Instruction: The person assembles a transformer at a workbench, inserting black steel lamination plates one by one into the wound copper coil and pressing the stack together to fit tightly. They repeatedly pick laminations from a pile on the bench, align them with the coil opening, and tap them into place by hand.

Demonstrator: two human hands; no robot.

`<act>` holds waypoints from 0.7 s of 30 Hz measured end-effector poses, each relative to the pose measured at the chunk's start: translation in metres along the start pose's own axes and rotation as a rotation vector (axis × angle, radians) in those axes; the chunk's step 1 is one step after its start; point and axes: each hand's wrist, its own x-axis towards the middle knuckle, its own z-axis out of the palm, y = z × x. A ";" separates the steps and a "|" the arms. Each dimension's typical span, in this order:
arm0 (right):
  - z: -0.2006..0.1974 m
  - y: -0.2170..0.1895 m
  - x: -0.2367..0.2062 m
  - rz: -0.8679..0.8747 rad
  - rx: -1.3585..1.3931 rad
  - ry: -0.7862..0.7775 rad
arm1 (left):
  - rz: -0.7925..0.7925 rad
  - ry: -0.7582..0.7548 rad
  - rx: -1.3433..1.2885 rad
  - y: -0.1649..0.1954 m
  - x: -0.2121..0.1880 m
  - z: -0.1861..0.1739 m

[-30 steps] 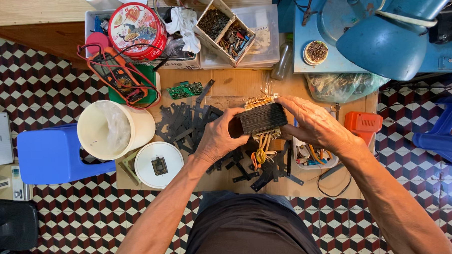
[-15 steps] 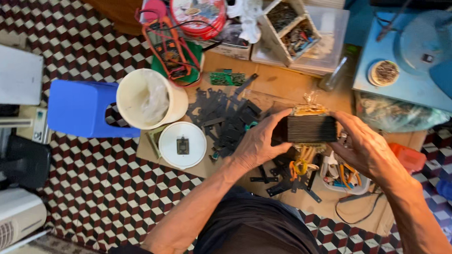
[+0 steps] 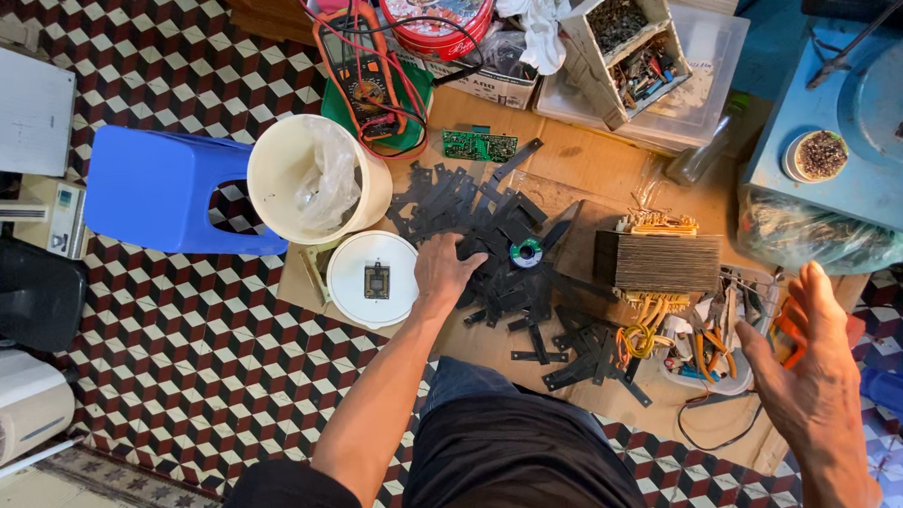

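Resting left hand (image 3: pixel 448 272) on black plates (image 3: pixel 490 218), right hand (image 3: pixel 814 364) open

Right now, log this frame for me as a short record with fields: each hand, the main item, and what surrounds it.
left hand: palm down on the pile of black metal strips, fingers among them
right hand: open, raised in the air, holding nothing
transformer core: lies on the cardboard sheet, between the hands, touched by neither
solder spool: on the strips
left of hand: round white lid, white bucket, blue stool
floor: checkered tiles
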 end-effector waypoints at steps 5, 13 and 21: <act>0.002 0.002 -0.032 0.021 0.094 0.092 | -0.295 -0.098 -0.106 0.003 0.014 0.001; -0.010 -0.006 -0.064 0.190 0.093 0.159 | -0.256 -0.113 -0.445 -0.001 -0.007 -0.001; -0.011 -0.043 -0.065 0.302 0.545 0.205 | 0.059 0.098 -0.432 0.065 -0.077 -0.083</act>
